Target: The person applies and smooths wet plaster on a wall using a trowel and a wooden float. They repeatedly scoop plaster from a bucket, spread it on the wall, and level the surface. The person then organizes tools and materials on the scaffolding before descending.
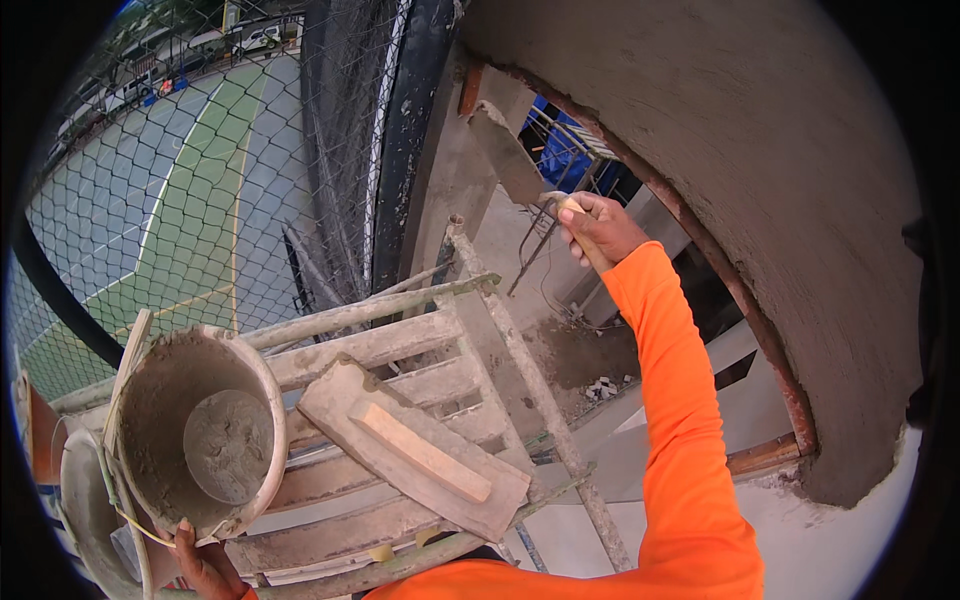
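Matt surfaces, many rough with grey crust
Flat-bladed metal trowel point(510, 163), dulled by grey smears, its pale handle point(598, 256) of smooth wood; oblong grey float board point(335, 395), gritty and matt, with a smoother bare-wood grip bar point(420, 452); round grey-beige bucket point(160, 420), plastic-looking, caked inside, around lumpy, damp-looking grey mortar point(228, 445); greyish slats point(370, 346), apparently weathered wood; orange long sleeve point(690, 450) of matt cloth; broad grey wall point(800, 180) of finely streaked plaster.

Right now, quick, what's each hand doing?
Left hand: at the rim of the bucket; how firmly it grips can't be told.
Right hand: closed, holding the trowel by its handle.
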`<act>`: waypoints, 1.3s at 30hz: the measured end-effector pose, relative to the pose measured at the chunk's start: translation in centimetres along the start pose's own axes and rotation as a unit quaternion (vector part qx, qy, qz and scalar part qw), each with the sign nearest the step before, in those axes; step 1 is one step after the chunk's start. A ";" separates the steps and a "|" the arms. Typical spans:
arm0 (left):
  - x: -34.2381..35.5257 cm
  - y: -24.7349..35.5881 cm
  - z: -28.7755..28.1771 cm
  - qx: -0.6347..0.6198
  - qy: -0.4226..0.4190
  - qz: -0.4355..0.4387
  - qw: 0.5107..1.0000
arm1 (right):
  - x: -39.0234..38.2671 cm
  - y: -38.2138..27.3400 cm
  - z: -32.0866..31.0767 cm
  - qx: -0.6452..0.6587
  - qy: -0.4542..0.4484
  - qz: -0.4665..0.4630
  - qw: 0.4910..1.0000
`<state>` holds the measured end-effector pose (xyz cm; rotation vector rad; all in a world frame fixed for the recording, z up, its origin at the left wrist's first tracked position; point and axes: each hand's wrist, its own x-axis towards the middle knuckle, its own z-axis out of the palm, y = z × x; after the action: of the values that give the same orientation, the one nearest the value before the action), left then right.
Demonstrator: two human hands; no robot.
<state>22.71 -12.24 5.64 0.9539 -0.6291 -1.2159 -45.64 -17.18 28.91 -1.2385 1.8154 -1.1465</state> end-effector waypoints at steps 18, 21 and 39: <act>-6.7 0.7 10.9 0.187 -0.005 0.092 0.978 | -7.7 -0.8 18.7 -0.354 -0.062 -0.393 0.846; -7.1 0.5 12.3 0.186 -0.077 0.112 0.973 | -9.3 -4.0 24.1 -0.461 -0.112 -0.449 0.757; -6.8 0.3 11.7 0.185 -0.120 0.144 0.965 | -12.4 2.1 28.3 -0.411 -0.128 -0.332 0.839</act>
<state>11.35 -8.86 12.15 0.9858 -1.1765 -0.9753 -17.72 -13.59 15.97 -2.5278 1.7422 -0.4011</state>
